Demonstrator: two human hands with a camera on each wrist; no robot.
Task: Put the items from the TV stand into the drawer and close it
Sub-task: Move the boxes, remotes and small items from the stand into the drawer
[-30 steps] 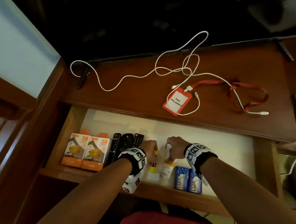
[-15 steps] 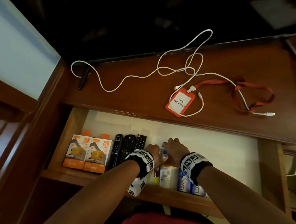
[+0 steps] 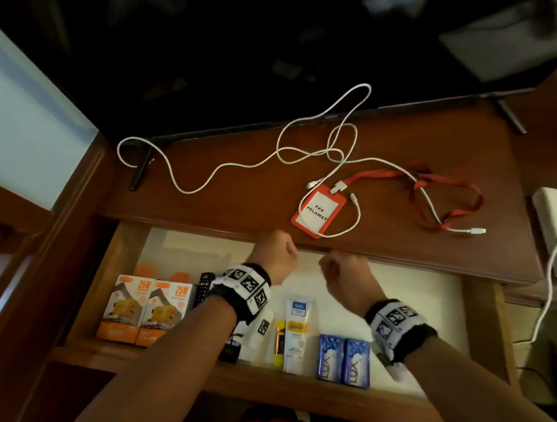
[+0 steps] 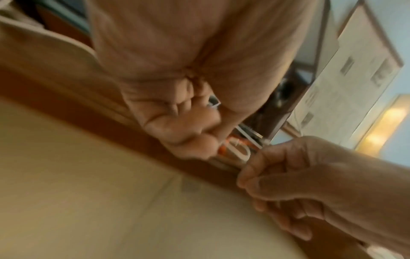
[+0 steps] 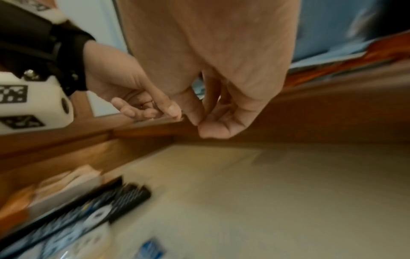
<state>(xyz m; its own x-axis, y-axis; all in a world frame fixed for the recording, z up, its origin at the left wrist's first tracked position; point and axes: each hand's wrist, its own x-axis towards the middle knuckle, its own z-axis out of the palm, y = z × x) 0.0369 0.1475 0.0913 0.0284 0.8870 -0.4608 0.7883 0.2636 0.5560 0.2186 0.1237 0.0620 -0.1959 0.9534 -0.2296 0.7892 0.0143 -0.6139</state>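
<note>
Drawer (image 3: 120,284) open, mostly filled; white cable (image 3: 310,152) and orange badge (image 3: 318,211) remain on the worktop (image 3: 238,186). Left hand (image 3: 274,254) and right hand (image 3: 349,275) hover with fingers loosely curled, holding nothing.

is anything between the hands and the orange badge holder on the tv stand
Nothing visible blocks it. Both hands, left hand and right hand, hover empty at the stand's front edge; the badge holder lies just beyond, a white cable looped over it.
</note>
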